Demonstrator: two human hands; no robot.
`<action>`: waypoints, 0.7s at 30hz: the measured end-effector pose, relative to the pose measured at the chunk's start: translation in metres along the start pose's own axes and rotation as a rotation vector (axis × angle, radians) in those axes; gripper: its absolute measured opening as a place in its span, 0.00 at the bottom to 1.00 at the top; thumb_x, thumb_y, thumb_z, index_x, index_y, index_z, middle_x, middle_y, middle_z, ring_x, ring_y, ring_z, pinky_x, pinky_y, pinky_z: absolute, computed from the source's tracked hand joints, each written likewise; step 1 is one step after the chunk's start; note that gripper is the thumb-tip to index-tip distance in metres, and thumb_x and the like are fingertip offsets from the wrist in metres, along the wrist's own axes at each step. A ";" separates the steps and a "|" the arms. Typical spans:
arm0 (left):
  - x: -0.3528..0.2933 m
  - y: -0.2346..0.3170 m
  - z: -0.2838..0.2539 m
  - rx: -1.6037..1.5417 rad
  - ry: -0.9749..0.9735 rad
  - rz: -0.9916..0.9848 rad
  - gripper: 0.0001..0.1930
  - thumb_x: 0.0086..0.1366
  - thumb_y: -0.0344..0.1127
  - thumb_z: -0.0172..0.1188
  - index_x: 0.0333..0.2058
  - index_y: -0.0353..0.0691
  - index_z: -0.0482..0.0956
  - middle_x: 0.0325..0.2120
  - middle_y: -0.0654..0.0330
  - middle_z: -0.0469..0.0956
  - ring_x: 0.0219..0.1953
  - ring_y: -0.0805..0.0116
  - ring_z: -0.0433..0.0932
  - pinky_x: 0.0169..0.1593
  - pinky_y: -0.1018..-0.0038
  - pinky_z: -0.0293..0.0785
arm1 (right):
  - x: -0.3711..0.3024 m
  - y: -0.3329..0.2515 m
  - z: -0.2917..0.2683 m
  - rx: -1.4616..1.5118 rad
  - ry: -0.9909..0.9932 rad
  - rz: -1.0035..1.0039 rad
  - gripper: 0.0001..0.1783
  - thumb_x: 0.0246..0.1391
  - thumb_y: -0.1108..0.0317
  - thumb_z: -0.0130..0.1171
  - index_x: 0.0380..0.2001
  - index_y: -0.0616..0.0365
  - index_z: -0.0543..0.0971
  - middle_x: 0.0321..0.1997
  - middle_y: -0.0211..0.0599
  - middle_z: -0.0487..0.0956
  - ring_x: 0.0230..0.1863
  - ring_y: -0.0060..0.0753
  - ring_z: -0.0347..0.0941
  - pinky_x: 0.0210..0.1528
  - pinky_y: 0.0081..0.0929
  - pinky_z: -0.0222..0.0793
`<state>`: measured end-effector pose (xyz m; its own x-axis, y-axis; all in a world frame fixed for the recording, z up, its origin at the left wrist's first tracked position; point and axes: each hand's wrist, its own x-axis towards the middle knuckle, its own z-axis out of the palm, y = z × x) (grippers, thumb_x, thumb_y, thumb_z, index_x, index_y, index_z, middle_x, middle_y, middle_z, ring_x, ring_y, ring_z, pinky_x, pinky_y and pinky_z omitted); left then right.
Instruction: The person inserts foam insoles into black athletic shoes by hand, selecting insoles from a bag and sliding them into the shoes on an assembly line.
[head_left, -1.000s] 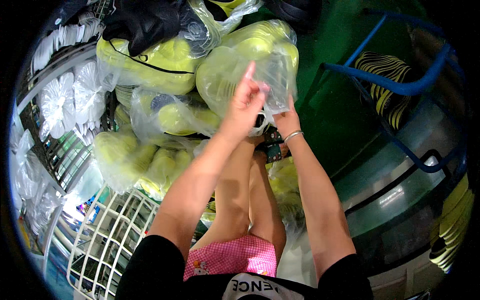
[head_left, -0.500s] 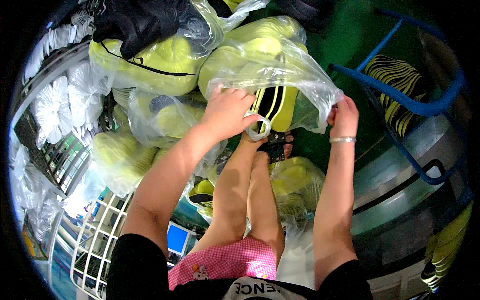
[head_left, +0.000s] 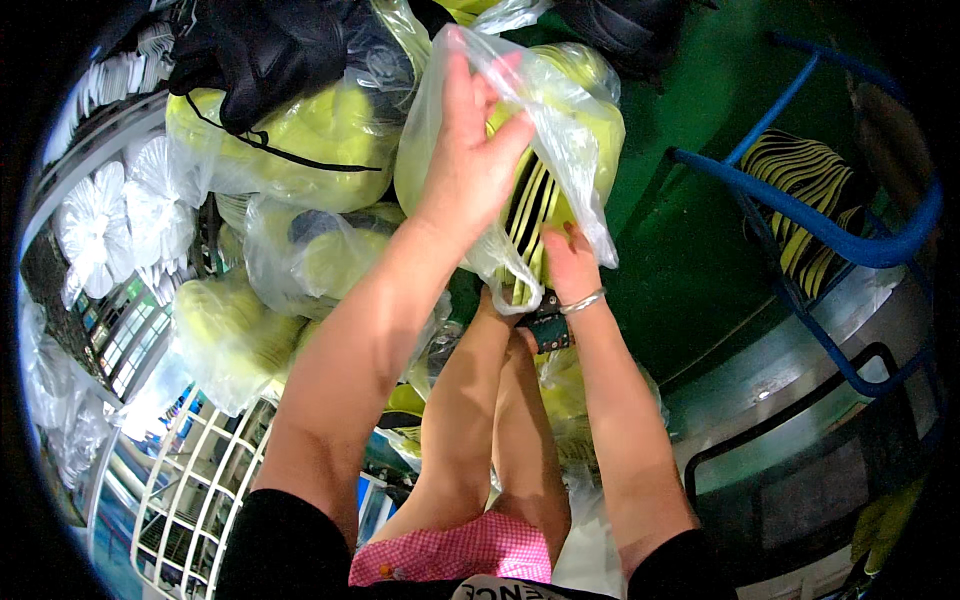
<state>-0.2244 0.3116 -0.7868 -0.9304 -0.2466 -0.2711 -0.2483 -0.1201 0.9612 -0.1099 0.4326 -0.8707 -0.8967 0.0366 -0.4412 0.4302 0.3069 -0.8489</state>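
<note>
A clear plastic bag (head_left: 425, 130) lies around a stack of yellow-and-black insoles (head_left: 535, 210), its loose mouth toward me. My left hand (head_left: 470, 150) reaches under the film at the upper left of the mouth. Its fingers are stretched upward and its thumb stands apart, lifting the film. My right hand (head_left: 572, 262) is closed low at the right side of the stack, beside the bag's hanging rim. Its fingers are curled and partly hidden, so what they grip is unclear. A loop of the bag hangs over my ankle.
More bagged yellow insoles (head_left: 230, 320) lie at the left, under a black bag (head_left: 265, 60) with a cord. White bundles (head_left: 95, 230) line the far left by a white wire rack (head_left: 190, 500). A blue metal frame (head_left: 810, 200) stands right, with stacked insoles (head_left: 800, 190) beside it.
My left hand has moved up and away under the film, its fingers straightening. My right hand has left the bag's right corner and moved left and down to the stack.
</note>
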 end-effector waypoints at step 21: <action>-0.053 -0.023 0.039 1.058 -0.545 -0.122 0.13 0.49 0.33 0.57 0.35 0.36 0.70 0.34 0.50 0.71 0.41 0.55 0.69 0.45 0.66 0.64 | 0.065 0.077 0.022 0.411 -0.120 0.012 0.17 0.55 0.61 0.43 0.45 0.58 0.67 0.45 0.39 0.70 0.48 0.36 0.64 0.52 0.31 0.59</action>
<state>-0.1801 0.3644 -0.7922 -0.8140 0.1822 -0.5515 -0.2039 0.7994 0.5651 -0.1323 0.4375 -0.9712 -0.8833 -0.0809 -0.4617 0.4680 -0.0987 -0.8782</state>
